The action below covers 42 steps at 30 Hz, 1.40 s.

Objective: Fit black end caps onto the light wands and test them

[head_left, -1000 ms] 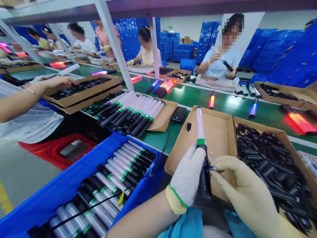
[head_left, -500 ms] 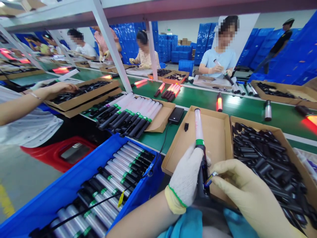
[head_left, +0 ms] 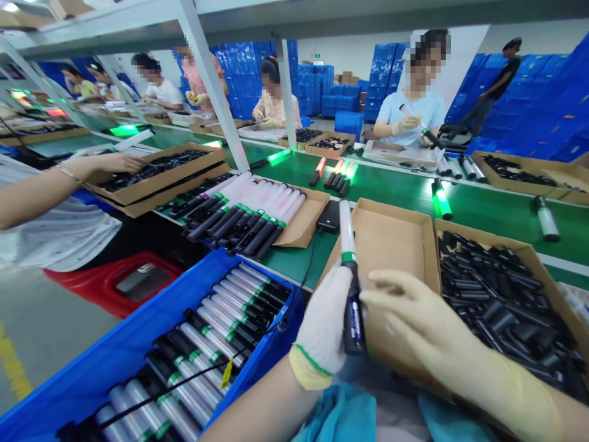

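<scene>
My left hand [head_left: 326,316], in a white knit glove, wraps round the black handle of a light baton [head_left: 346,230] with a frosted tube and a green band. The baton stands tilted up, tube end away from me. Its battery compartment faces me, and a dark blue battery [head_left: 354,316] lies in it. My right hand [head_left: 421,322], in a pale yellow glove, is beside the handle with its fingers stretched out and nothing visible in them. Its fingertips are close to the compartment's right edge; whether they touch is unclear.
A shallow carton [head_left: 398,224] lies behind my hands, a carton of black parts [head_left: 488,294] to the right. A blue crate [head_left: 179,282] of batons stands left, more batons [head_left: 257,209] beyond. Lit batons [head_left: 442,199] lie on the green conveyor [head_left: 391,184]. A co-worker's arm [head_left: 59,178] reaches in at left.
The battery my right hand held has left its fingers, and a battery now lies in the handle. The baton and my left hand have shifted left. Conveyor batons changed mostly from red to green.
</scene>
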Motion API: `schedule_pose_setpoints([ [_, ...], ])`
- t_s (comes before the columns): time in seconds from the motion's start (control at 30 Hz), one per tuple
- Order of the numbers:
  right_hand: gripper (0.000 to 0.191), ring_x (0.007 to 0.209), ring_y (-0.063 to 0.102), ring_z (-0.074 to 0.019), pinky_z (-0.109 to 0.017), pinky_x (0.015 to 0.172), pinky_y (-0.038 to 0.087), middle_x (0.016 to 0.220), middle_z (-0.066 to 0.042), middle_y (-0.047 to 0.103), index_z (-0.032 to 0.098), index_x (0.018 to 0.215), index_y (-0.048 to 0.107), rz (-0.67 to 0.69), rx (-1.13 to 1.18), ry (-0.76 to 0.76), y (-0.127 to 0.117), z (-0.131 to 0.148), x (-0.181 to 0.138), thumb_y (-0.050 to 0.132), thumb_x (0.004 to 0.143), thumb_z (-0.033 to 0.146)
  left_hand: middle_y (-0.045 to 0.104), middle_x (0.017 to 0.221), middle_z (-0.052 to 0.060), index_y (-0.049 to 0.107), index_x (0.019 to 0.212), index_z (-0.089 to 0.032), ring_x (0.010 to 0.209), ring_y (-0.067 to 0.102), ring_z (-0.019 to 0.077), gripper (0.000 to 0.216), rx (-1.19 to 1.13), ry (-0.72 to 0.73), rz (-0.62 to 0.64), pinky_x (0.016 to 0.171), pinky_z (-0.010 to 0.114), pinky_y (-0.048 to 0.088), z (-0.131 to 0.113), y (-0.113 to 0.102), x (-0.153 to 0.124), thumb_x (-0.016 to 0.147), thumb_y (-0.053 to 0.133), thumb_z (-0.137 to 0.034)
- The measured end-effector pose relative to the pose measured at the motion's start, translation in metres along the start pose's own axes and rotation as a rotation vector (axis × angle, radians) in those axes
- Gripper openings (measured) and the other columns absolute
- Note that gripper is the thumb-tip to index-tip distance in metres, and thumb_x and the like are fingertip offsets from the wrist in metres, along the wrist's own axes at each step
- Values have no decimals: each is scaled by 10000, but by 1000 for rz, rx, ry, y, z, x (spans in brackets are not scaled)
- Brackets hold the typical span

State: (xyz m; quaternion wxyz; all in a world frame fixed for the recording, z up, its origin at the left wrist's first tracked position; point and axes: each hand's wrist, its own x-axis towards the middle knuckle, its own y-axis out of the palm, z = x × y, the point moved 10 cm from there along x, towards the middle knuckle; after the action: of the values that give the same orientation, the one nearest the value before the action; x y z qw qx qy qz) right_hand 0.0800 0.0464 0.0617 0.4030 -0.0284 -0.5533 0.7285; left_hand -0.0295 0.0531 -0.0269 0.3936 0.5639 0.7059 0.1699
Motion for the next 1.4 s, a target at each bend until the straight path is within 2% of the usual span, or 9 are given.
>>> schedule_pose_setpoints([
  [0.17,382,1223,569,-243,-421,1078,431,1305,-119,628,171,1197,665,176,-208,165,50,-105,76,417,926,64,646,780,8,577,1093,-195,470,541,85,289,-40,57,-35,403,173,412,-32,-13,1,893,651,-389],
  [0.33,254,1136,615,-287,-442,1026,449,1089,-161,710,135,911,722,294,-172,154,92,-135,114,521,838,-2,656,790,38,567,1131,-164,530,602,100,238,-81,-27,-127,445,171,472,-29,-20,-9,953,579,-321],
  [0.4,194,1054,648,-272,-420,979,483,1008,-133,726,150,877,717,303,-108,169,94,-129,109,565,834,38,657,789,39,562,1147,-162,524,601,99,254,-81,-40,-129,453,176,485,-27,-23,-11,955,577,-326],
  [0.6,417,875,685,-157,-290,759,576,1080,-76,690,193,1361,511,152,365,337,52,-86,52,469,950,255,642,760,27,547,1139,-162,485,583,111,265,3,-58,-52,404,188,467,-21,-15,0,964,543,-361],
  [0.77,300,795,682,-172,-317,712,582,1002,-57,697,212,1182,607,-1,902,457,22,-57,8,582,906,326,620,719,21,564,1056,-140,464,560,94,259,82,-150,52,400,174,446,3,9,3,960,539,-379],
  [0.97,278,876,679,-191,-310,780,571,1026,-48,701,254,1163,630,-224,907,583,-16,-53,-37,623,919,387,661,803,31,589,1046,-166,553,586,100,351,118,-97,154,490,196,471,19,25,-15,885,637,-474],
  [1.13,230,1084,634,-205,-313,898,538,1168,-36,680,283,1152,644,-71,800,483,-11,-23,-56,573,934,293,706,908,50,687,939,-164,811,647,157,327,239,93,295,747,247,515,12,61,-39,877,644,-482],
  [1.23,264,944,657,-187,-293,782,559,1048,-17,690,307,1187,635,20,719,470,-7,-17,-70,550,937,288,709,914,46,701,935,-165,885,656,175,305,251,51,358,823,265,507,25,76,-47,914,598,-451],
  [1.4,309,899,649,-180,-317,784,569,1053,-30,635,350,1243,602,-89,455,388,-29,-11,-88,503,957,287,687,861,31,688,902,-180,825,649,167,263,204,-30,352,758,254,516,55,77,-46,875,658,-439],
])
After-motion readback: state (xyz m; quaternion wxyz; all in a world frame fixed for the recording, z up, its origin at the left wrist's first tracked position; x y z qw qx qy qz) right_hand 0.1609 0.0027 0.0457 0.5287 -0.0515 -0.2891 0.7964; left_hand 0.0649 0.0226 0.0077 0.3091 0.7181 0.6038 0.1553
